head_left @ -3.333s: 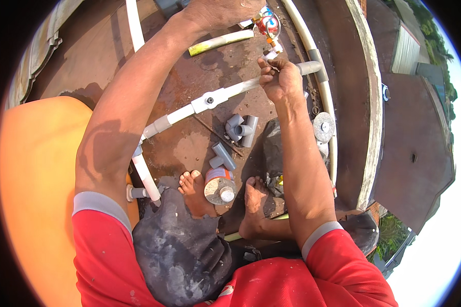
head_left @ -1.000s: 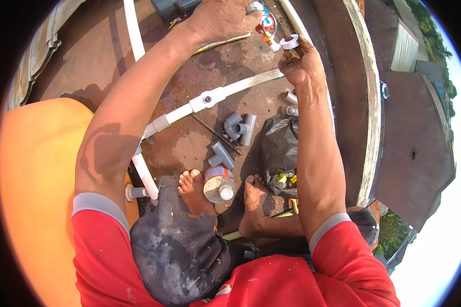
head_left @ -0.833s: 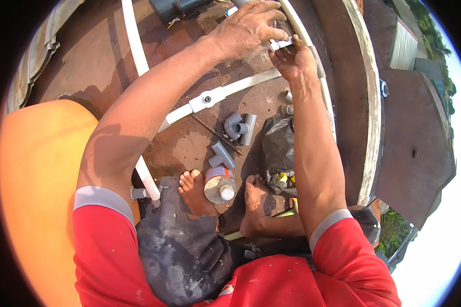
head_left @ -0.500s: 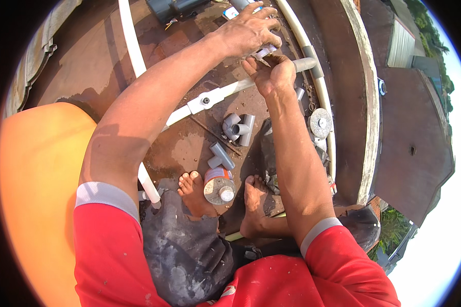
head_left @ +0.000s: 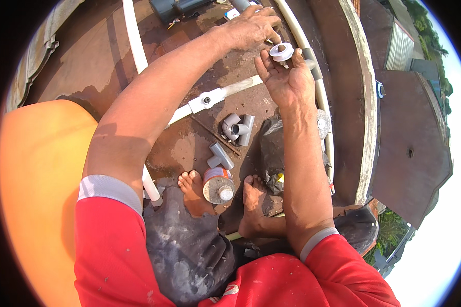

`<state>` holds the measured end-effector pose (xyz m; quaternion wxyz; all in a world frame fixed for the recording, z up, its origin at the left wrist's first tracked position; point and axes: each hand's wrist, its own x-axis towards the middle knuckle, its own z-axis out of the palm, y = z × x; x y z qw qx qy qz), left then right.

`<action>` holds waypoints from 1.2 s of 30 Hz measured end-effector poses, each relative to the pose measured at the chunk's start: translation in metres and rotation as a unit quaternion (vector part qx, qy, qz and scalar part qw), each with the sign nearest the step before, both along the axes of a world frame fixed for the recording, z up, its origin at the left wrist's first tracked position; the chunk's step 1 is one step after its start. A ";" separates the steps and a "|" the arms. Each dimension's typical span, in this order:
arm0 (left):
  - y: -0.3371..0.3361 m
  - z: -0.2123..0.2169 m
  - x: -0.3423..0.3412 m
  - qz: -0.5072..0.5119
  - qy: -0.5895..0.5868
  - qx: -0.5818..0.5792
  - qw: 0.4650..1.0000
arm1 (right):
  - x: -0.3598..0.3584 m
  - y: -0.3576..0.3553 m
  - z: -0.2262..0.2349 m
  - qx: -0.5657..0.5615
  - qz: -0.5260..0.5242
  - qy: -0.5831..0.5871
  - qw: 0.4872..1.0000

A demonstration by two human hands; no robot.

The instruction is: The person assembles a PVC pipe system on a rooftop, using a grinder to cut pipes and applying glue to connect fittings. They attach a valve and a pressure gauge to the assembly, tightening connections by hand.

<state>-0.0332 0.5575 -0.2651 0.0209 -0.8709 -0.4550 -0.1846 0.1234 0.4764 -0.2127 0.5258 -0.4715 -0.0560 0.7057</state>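
Observation:
My right hand (head_left: 290, 84) is palm up and holds a white roll of thread seal tape (head_left: 281, 51) between its fingertips and thumb. Just left of the roll, my left hand (head_left: 252, 28) has its fingers curled downward. Whatever sits under those fingers is hidden. A grey pipe piece (head_left: 240, 4) shows just beyond the left hand's knuckles. Below the hands, a white pipe with a tee fitting (head_left: 206, 100) runs across the brown surface.
Grey pipe fittings (head_left: 239, 129) and another grey tee (head_left: 220, 155) lie before my feet, beside a can (head_left: 218, 188). A dark plastic bag (head_left: 272, 148) sits under my right forearm. Long white pipes (head_left: 133, 38) run along both sides. An orange rounded surface (head_left: 41, 169) stands at the left.
My right hand has moved right and opened its palm upward, bringing the tape roll into plain view, away from the left hand. The left hand has stayed nearly in place.

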 end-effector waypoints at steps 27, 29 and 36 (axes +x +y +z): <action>-0.008 0.000 -0.010 -0.027 0.006 0.009 1.000 | 0.064 0.098 -0.056 -0.011 0.101 0.004 0.995; -0.005 0.003 -0.012 -0.044 0.019 0.019 0.999 | 0.066 0.102 -0.055 -0.013 0.108 0.018 0.994; 0.005 -0.005 -0.012 -0.074 0.000 0.040 0.996 | 0.049 0.094 -0.060 -0.055 0.017 0.068 0.996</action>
